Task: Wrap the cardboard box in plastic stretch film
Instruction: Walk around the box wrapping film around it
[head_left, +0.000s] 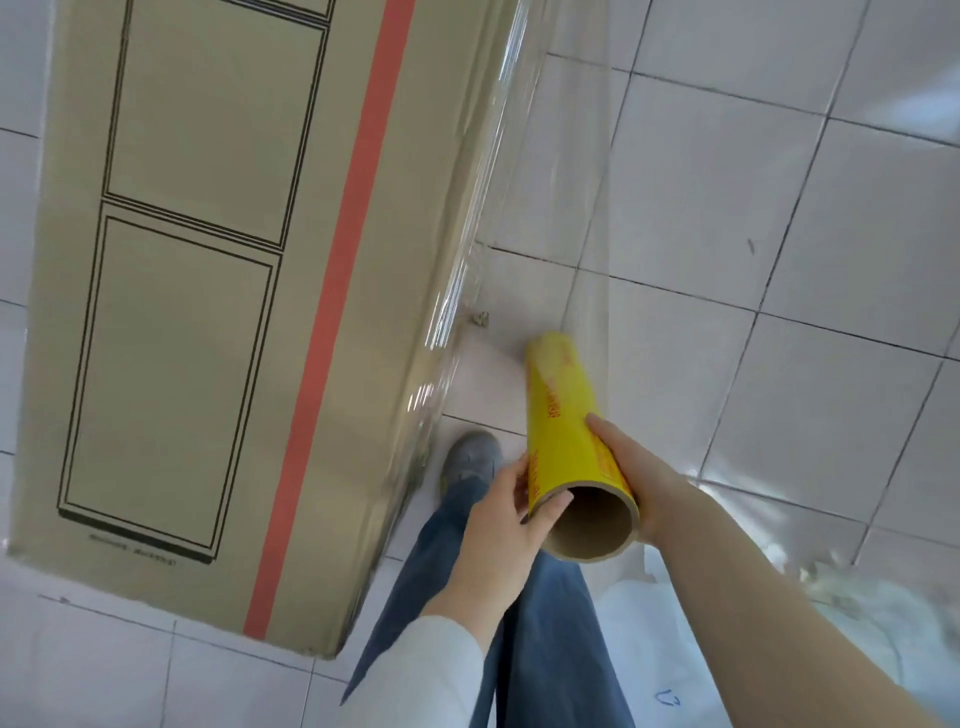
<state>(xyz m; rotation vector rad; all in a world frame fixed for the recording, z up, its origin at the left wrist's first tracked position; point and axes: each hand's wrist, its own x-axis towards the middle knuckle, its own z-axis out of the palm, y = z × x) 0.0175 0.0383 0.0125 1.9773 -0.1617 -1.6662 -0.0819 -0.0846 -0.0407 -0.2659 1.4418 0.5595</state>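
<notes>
A tall cardboard box (208, 291) with black door outlines and a red stripe stands on the tiled floor at the left. To its right I hold a yellow roll of stretch film (566, 431), its open cardboard core facing me. My left hand (498, 530) holds the near end with the thumb at the core's rim. My right hand (639, 478) grips the roll from the right side. A sheet of clear film (524, 208) stretches from the roll up to the box's right edge, where it clings in wrinkles.
My leg in blue jeans and a grey shoe (470, 457) stand close to the box's right corner. A small scrap (480, 318) lies on the white tiles by the box. White crumpled plastic (857, 613) lies at the lower right.
</notes>
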